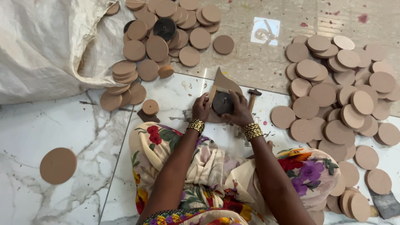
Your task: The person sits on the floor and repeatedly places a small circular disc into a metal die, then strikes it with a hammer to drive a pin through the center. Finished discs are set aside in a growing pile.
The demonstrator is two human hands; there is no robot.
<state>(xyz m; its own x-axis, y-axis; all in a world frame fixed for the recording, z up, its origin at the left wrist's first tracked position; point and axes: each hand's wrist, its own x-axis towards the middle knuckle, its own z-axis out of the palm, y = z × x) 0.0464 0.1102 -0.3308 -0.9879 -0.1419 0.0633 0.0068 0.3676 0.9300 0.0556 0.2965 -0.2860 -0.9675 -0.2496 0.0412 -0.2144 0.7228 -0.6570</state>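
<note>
**Both hands on a dark disc, hemmed in by wooden rounds**

Head view. Seated on a white marble floor (pixel 62 125), legs folded under floral cloth (pixel 208 166). Open room scarce: to the right, a broad spread of pale brown wooden discs (pixel 333 96) reaching from the upper edge down to the lower right corner; to the upper left, a second heap of discs (pixel 162 37) spilling from a white woven sack (pixel 41 41). Between the two heaps, a clear strip of beige tiled floor (pixel 266 58) beyond the hands. Bare marble to the left, save for one lone disc (pixel 58 165) well apart and a small disc (pixel 150 107) on a dark scrap near the left knee.

Left hand (pixel 201 107) curled, fingers closed on the left rim of a dark round disc (pixel 222 103); right hand (pixel 241 109) clamped on its right rim, fingers bent over the top edge. Gold bangles on both wrists. Disc held just above the lap's front edge, low over the floor, flat face up, nearly black, with a small centre mark. Behind it, touching or just under, a tan cardboard piece (pixel 225 81) with a pointed, curved outline. Just beside the right hand, a small hammer (pixel 253 96) lying on the marble. At lower right, a flat grey metal blade (pixel 385 203) near the discs.
</note>
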